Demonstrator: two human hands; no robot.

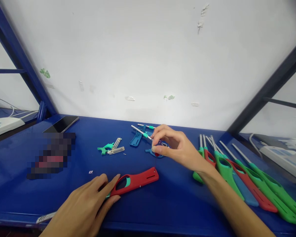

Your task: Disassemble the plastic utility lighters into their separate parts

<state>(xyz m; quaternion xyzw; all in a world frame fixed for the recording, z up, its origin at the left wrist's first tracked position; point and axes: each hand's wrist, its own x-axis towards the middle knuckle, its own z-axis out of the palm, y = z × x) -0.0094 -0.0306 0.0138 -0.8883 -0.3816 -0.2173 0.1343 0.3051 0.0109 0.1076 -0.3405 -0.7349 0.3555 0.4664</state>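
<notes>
The red lighter (138,185) lies just right of my left hand (87,200), which clasps its front end; my right hand (175,143), above its far end, pinches a thin tool (155,162). Should my left grip loosen, the lighter could twist and the tool skid.

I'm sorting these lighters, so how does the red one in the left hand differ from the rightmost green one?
Colour: the red lighter has a red body; the green lighter a green one.
Hold: the left hand holds the red lighter; no hand touches the green lighter.
Pose: the red lighter's tube points lower left, partly hidden; the green lighter's points away, towards the wall.
Shared: both have an opening through the body.
</notes>
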